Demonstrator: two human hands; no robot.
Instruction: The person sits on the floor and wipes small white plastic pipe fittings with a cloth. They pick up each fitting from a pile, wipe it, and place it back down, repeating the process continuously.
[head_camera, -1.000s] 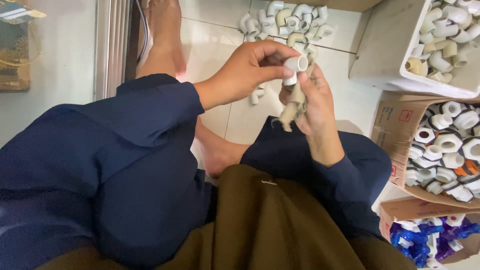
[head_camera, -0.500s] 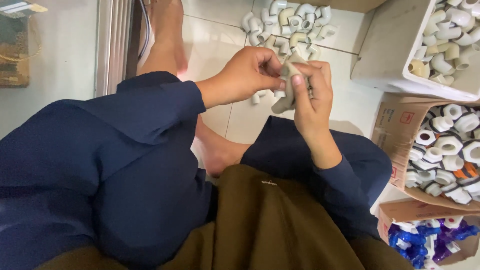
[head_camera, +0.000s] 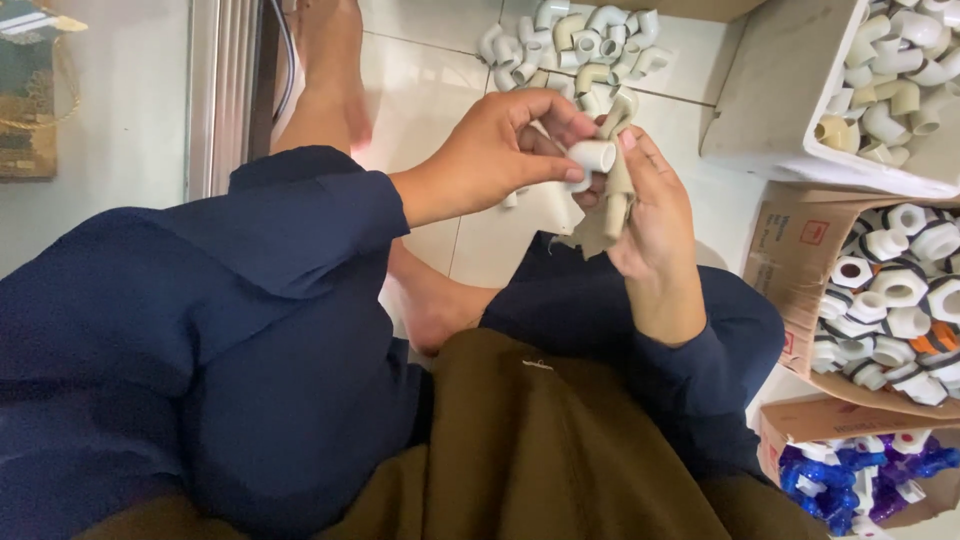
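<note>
Pinching white pipe fitting (head_camera: 592, 157) with left hand (head_camera: 500, 150); right hand (head_camera: 650, 215) clasps a beige rag (head_camera: 610, 205). Loose fittings pile (head_camera: 580, 45) at 12 o'clock, cardboard box (head_camera: 790, 270) at 3.

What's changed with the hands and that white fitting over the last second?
The left hand and right hand drew close together half a second ago, covering the white pipe fitting. Now it shows again, pinched in the left fingers and turned open end toward the right hand, which keeps hold of the beige rag. The heap of fittings on the floor and the boxes have not moved.
</note>
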